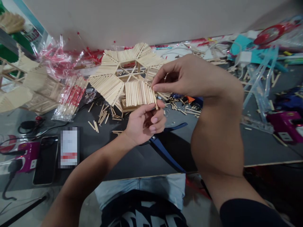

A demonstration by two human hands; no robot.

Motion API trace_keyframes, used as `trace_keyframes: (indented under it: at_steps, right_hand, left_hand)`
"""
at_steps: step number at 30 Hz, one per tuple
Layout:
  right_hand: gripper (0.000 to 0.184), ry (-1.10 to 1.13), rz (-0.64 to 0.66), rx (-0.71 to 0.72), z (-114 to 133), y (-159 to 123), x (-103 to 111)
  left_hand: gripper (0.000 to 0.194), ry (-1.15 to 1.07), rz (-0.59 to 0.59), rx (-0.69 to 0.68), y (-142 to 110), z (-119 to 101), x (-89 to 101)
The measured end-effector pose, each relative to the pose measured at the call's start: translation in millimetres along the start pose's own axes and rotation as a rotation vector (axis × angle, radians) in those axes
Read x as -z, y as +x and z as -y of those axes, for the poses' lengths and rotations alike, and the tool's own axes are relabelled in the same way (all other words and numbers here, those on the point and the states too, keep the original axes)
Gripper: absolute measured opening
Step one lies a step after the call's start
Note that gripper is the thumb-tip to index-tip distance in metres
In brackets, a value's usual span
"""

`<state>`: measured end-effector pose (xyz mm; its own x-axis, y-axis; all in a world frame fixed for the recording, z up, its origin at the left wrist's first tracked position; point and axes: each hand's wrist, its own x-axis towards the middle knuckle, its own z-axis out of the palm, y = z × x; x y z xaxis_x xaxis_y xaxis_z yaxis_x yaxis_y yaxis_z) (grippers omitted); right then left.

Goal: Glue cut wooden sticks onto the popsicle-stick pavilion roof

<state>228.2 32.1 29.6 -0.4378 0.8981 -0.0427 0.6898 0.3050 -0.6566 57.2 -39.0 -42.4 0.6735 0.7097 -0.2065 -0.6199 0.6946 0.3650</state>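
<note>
My right hand (187, 75) pinches a thin, pale wooden stick (155, 96), my left hand (145, 124) gripping its lower end; uneven pressure could skew it against the pale, slatted wooden panel (138, 94).

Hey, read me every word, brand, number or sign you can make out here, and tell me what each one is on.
No text is readable.
Dark shirt: large pale lettering, cut off at the bottom edge, not legible.
Label at upper left: print too blurred.
Rectangle beside the black phone: pixelated, unreadable.
Clear packet of sticks: red marks, too blurred to tell whether they are text.
</note>
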Motion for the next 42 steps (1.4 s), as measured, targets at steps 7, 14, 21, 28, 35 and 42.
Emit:
trace_keyframes:
  at_steps: [7, 14, 21, 28, 35, 42]
  right_hand:
    - [0.015, 0.0, -0.003, 0.002, 1.6, -0.4, 0.6]
    - [0.027, -0.003, -0.011, -0.019, 0.5, -0.9, 1.2]
    - [0.02, -0.002, -0.014, -0.019, 0.7, -1.8, 1.4]
    - [0.015, -0.003, -0.031, -0.015, 3.2, -0.7, -0.4]
    - [0.018, -0.025, -0.021, -0.022, 3.4, -0.6, 0.6]
    - [0.015, -0.039, -0.022, -0.004, 2.6, 0.4, -0.1]
  left_hand:
    - [0.041, -0.016, 0.014, 0.004, -0.3, -1.5, -1.5]
    - [0.039, -0.039, -0.034, 0.018, -1.8, -1.8, -4.5]
    - [0.036, 0.012, -0.055, -0.004, -0.9, 1.3, -4.1]
    - [0.038, -0.019, -0.015, -0.021, -1.9, 3.6, -0.9]
    - [0.038, -0.041, -0.035, -0.016, -1.9, 4.1, -4.2]
    - [0.037, -0.065, -0.061, -0.006, -3.5, 2.7, -8.8]
